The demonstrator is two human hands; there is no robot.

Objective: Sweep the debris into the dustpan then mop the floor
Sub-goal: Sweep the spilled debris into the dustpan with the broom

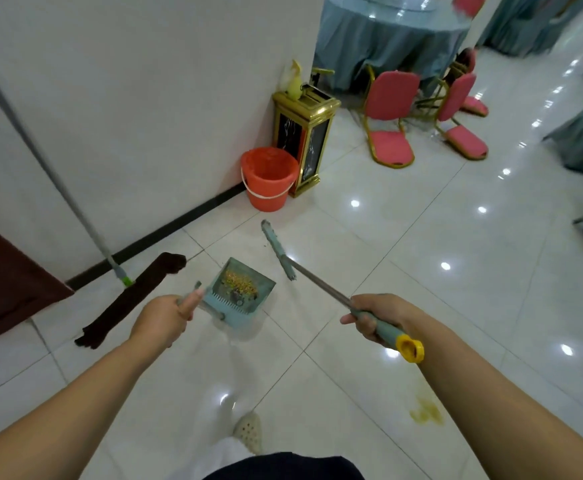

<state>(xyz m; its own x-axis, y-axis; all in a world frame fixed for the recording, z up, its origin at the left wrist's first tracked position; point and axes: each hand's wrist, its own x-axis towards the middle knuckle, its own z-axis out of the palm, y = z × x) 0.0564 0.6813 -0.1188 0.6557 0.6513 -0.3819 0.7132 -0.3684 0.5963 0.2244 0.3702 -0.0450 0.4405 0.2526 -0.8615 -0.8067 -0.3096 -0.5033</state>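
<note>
- The left hand (165,315) is curled round the dustpan's handle, thumb laid along it, and holds the dustpan (238,296) low in front of the person; whether the pan rests on the tiles or hangs just above them I cannot tell.
- The debris (241,284), yellow and orange bits with a few darker scraps, lies inside the pan against its back wall.
- The right hand (375,318) is wrapped round the grey-green grip of the broom handle (321,287), just ahead of its yellow end cap.
- The broom head (278,249) points away toward the wall, beside the pan and apart from it, looking lifted off the floor.
- I see no loose pile on the tiles near the pan, so by my reckoning the sweeping step is at its end.
- The mop (134,299) leans on the wall to the left, its dark cloth head flat on the floor, untouched.
- An orange bucket (269,178) stands by the wall next to a gold cabinet (305,140).
- A yellowish stain (427,412) marks the floor near the person's right side, with 1 shoe (248,431) showing below.
- Next, I would judge, the pan must be kept level and emptied or set down, the broom parked, and both hands freed for the mop, which should reach that stain.
</note>
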